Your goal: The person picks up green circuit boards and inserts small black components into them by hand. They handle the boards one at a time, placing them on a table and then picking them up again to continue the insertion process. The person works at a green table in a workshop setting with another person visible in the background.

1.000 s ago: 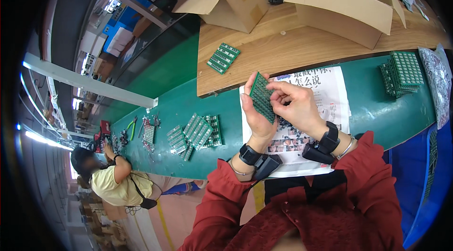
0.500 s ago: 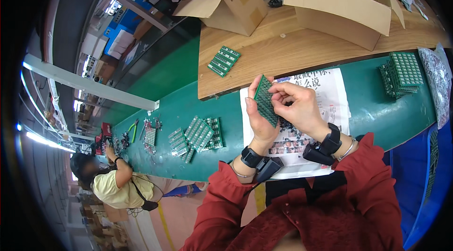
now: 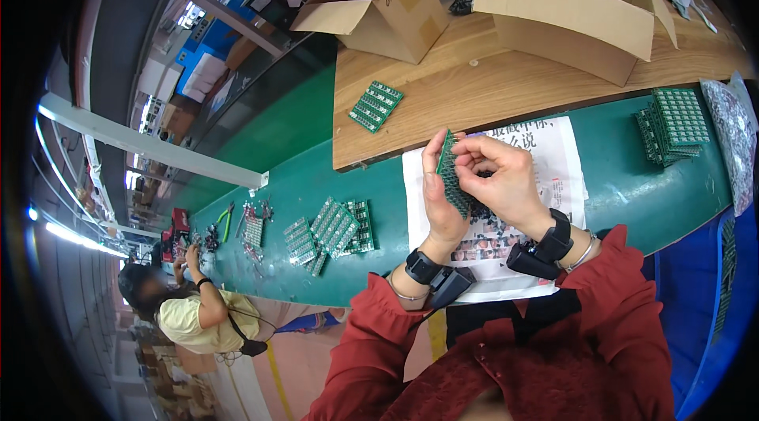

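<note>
Above the printed sheet [image 3: 545, 152] on the green worktop [image 3: 316, 176], a green circuit panel [image 3: 452, 180] stands on edge between both hands. The left hand [image 3: 439, 200] cups it from behind, fingers curled around its edge; the right hand [image 3: 502, 180] has its fingers pressed together, pinching the panel's upper part. Since a second ago the panel has turned from tilted and face-up to nearly edge-on, and the hands have closed in, so the grip looks tighter, perhaps for working at one row. A stack of panels [image 3: 672, 124], a lone panel [image 3: 376, 105], spread panels [image 3: 336, 227] and two cartons [image 3: 553, 2] lie as before.
</note>
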{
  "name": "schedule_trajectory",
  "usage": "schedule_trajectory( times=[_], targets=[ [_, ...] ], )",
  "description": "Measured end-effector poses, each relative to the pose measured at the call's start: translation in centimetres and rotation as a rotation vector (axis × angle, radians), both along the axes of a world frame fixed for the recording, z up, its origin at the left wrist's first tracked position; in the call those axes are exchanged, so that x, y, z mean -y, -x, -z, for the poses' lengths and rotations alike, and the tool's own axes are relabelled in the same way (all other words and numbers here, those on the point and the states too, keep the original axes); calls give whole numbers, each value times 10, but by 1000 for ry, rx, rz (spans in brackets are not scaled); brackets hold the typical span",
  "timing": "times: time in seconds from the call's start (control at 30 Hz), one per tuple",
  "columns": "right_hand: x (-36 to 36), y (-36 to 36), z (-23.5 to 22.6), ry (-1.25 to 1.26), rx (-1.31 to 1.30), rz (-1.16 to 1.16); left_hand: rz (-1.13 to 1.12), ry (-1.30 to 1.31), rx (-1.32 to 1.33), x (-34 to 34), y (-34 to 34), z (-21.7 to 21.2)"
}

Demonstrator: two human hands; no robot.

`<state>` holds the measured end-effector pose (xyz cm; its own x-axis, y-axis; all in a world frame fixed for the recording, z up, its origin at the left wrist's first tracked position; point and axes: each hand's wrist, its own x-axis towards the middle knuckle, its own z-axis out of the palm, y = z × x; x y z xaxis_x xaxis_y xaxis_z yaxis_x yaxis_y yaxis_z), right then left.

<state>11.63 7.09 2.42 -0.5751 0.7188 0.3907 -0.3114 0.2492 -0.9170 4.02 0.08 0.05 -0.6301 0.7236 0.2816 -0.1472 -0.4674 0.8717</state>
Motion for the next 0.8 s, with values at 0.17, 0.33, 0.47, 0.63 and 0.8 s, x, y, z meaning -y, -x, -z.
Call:
schedule_trajectory(
  times=[0.17, 0.33, 0.47, 0.63, 0.8],
  targets=[
    [0, 0, -6, 22, -68, 23, -18, 23, 33, 2, 4, 4],
    [1, -3, -12, 57, -15, -37, 33, 41, -30, 3, 3, 9],
    [-1, -4, -12, -5, -15, 13, 43, 60, -74, 3, 3, 7],
    [-4, -8, -9, -82, 1, 47, 51, 30, 81, 2, 1, -4],
    [2, -3, -12, 25, -88, -54, 84, -7, 138, 3, 2, 0]
  ],
)
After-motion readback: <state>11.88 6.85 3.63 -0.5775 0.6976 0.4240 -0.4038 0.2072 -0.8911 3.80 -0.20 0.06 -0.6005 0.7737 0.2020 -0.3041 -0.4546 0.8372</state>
